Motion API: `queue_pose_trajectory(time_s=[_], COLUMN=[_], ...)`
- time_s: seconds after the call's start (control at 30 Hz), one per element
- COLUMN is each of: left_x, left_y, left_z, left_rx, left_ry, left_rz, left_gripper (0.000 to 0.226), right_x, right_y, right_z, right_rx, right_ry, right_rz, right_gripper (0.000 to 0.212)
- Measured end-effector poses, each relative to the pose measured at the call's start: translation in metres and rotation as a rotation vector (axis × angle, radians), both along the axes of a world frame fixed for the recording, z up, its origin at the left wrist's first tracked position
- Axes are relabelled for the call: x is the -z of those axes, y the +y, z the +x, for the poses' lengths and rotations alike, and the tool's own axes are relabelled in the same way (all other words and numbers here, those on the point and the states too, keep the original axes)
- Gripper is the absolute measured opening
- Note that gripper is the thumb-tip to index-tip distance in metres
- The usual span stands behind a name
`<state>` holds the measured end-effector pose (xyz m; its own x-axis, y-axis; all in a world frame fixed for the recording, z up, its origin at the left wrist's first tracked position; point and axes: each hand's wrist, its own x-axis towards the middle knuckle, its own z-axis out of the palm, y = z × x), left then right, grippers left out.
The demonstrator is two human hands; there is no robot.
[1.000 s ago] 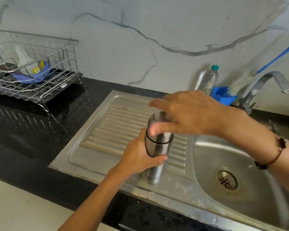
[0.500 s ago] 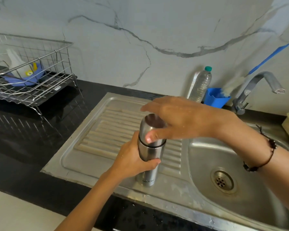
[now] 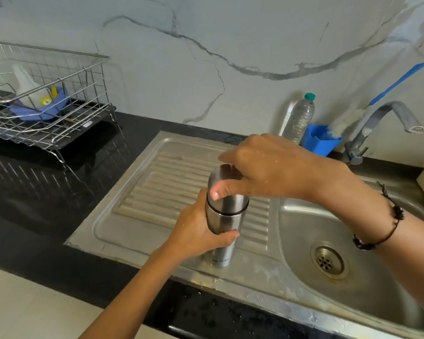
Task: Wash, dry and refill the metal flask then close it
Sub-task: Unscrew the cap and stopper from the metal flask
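Left hand grips steel flask body, "MILTON" printed low; right hand pinches cap.

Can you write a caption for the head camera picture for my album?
Left hand holds the metal flask upright on the sink's drainboard while right hand grips its cap.

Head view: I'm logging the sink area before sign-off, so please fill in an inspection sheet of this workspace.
Surface: steel drainboard, wet, beside sink basin.
Job's things: metal flask upright on drainboard, cap on.
Clutter: plastic bottle, blue cup holding brush, dish rack.
Hands: left hand grips flask body; right hand grips cap.
Cables: nothing seen.
Surroundings: marble wall, tap, black counter.
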<state>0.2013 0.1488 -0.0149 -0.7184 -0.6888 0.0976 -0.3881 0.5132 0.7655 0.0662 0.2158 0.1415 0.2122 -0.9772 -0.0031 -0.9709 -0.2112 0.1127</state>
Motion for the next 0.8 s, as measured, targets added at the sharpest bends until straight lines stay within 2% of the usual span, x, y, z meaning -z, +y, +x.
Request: queue_pose_trajectory(time_s=[0.07,0.13,0.17,0.23,0.37,0.43,0.5,0.53,0.63,0.67,0.8], left_x=[0.000,0.000,0.000,0.000,-0.001,-0.001,-0.001,-0.001,0.001,0.001,0.001], left_y=[0.001,0.002,0.002,0.003,0.003,0.003,0.003,0.003,0.003,0.003,0.002], left_z=[0.001,0.002,0.003,0.003,0.003,0.004,0.003,0.003,0.003,0.003,0.003], left_rx=[0.017,0.008,0.002,-0.003,0.009,0.011,0.015,0.016,0.023,0.022,0.020], left_ry=[0.008,0.022,0.028,0.037,0.020,0.025,0.043,0.044,0.044,0.046,0.053], left_rz=[-0.002,0.002,0.004,0.003,0.007,-0.001,-0.003,-0.003,-0.005,0.004,-0.005], left_gripper=[0.084,0.085,0.086,0.085,0.084,0.080,0.079,0.079,0.079,0.078,0.081], right_x=[-0.001,-0.003,-0.005,-0.007,-0.008,-0.006,-0.008,-0.010,-0.013,-0.012,-0.005], right_y=[0.002,0.002,0.001,0.000,0.000,-0.001,-0.001,0.000,0.000,0.000,-0.002], right_z=[0.002,0.002,0.001,0.001,0.009,0.010,0.011,0.011,0.012,0.013,0.016], right_rx=[-0.024,-0.085,-0.119,-0.135,0.005,-0.006,-0.036,-0.043,0.017,0.044,-0.020], right_ry=[-0.024,-0.124,-0.134,-0.114,0.027,0.036,-0.002,-0.014,-0.002,0.009,0.022], right_rz=[0.040,0.162,0.207,0.210,0.077,0.103,0.203,0.246,0.234,0.222,0.181], right_gripper=[0.056,0.033,0.028,0.033,0.059,0.053,0.035,0.036,0.066,0.065,0.030])
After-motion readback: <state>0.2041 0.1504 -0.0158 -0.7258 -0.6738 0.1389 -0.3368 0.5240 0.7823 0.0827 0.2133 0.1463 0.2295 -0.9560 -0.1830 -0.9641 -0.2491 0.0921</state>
